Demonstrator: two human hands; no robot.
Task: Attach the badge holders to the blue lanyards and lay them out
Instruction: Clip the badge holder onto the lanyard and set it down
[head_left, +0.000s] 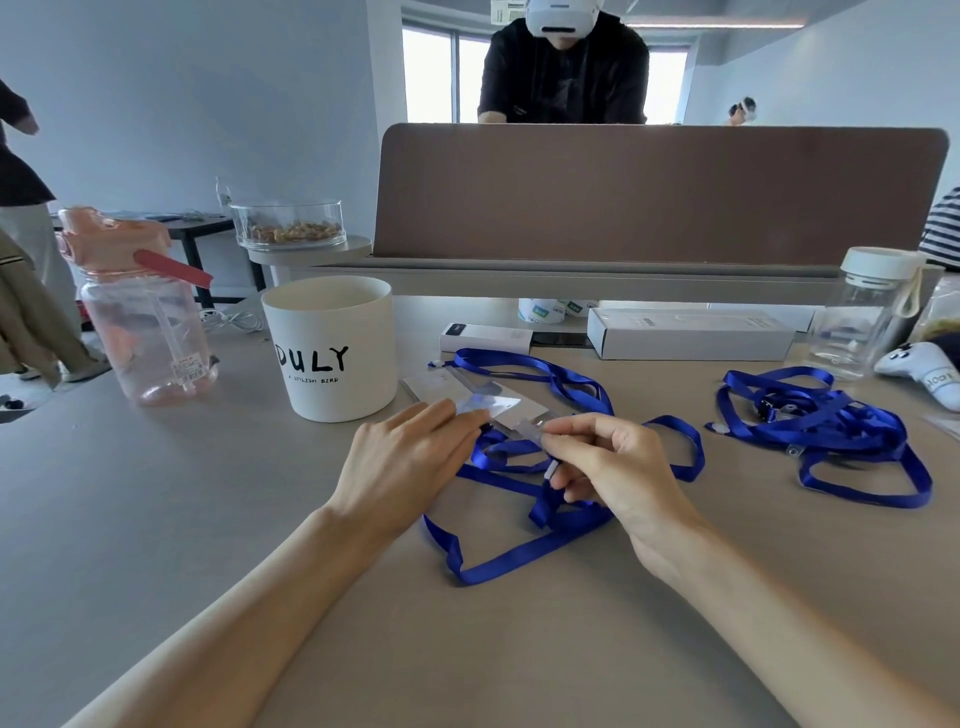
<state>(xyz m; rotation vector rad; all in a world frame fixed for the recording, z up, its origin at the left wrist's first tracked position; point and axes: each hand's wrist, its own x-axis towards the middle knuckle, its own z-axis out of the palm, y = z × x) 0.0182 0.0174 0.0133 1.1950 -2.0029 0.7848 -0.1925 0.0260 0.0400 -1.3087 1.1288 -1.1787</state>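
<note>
A blue lanyard (524, 551) lies looped on the beige table in front of me. My left hand (405, 457) pinches the near edge of a clear badge holder (493, 402) just above the table. My right hand (613, 457) grips the lanyard's clear plastic clip end (535, 434), held close to the holder's edge. Another clear holder (434, 384) lies flat behind, with a blue lanyard (519, 364) beside it. A tangled pile of several blue lanyards (821, 421) sits to the right.
A white "DULY" cup (332, 348) stands just left of my hands, a pink water bottle (140, 312) further left. White boxes (691, 332) and a clear bottle (862, 312) line the back under a brown divider (660, 192). A person stands behind it.
</note>
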